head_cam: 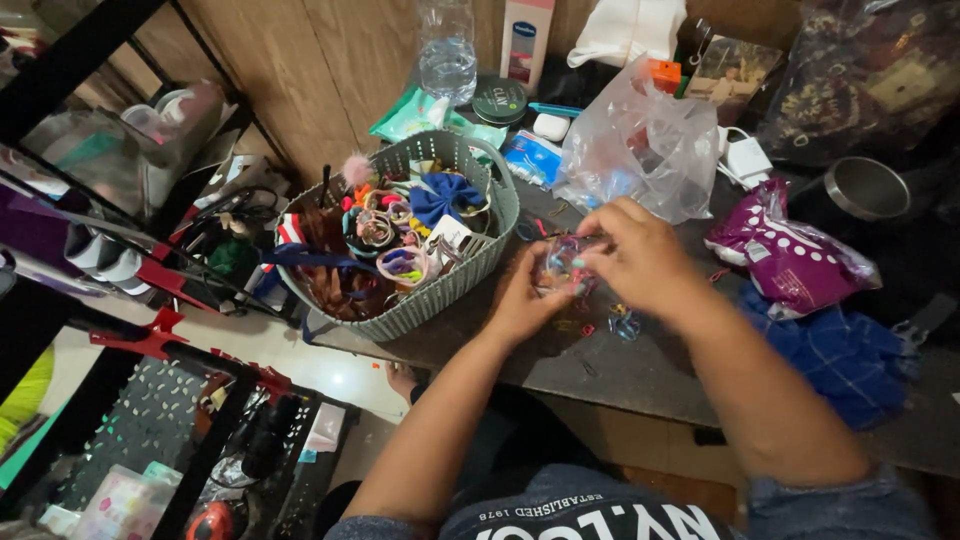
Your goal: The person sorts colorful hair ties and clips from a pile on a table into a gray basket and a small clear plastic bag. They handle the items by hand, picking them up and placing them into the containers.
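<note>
At the centre of the frame we pinch a small clear packet of coloured hair ties (562, 265) between our left hand (522, 300) and right hand (640, 258), both closed on it, just above the dark surface (640, 370), right of the green woven basket (495, 235).

Both hands meet over the dark table (640, 375) near its front edge. The left hand (522, 300) and right hand (640, 255) pinch a small clear packet of coloured hair ties (562, 265), just beside the grey woven basket (470, 275) of hair accessories.
</note>
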